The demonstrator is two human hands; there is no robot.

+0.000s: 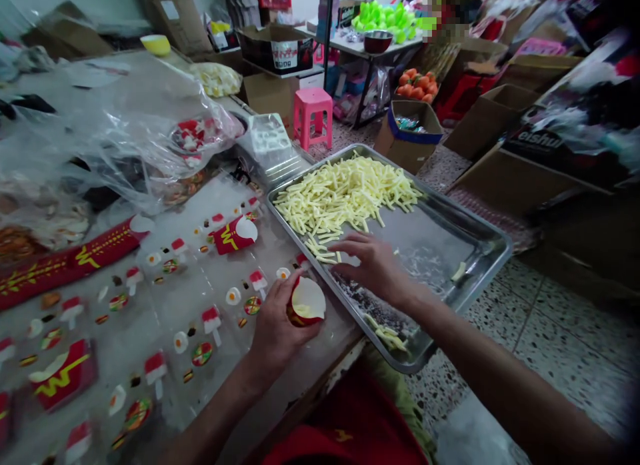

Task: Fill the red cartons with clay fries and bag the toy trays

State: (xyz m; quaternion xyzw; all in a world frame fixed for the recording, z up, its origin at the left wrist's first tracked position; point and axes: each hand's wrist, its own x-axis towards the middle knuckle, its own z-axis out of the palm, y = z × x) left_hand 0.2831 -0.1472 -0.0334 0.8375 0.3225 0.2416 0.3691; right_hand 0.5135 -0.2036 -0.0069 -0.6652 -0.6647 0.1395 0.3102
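My left hand (278, 313) is wrapped round a small red french fry carton (306, 298) with a white inside, held over the table's near edge. A few pale pieces seem to lie inside it. Over the left rim of a metal tray (480, 268) hovers my right hand (373, 265), fingers apart and slightly bent. Its fingertips are close to the lower edge of a pile of pale yellow toy-like fries (350, 188); whether they touch one I cannot tell. Some loose fries (387, 335) lie in the tray's near corner.
Rows of miniature food pieces (203, 353) and red cartons (65, 375) cover the table. A long stack of nested cartons (75, 258) lies left, near clear plastic bags (130, 132). Beyond are a pink stool (313, 115) and an open cardboard box (407, 142).
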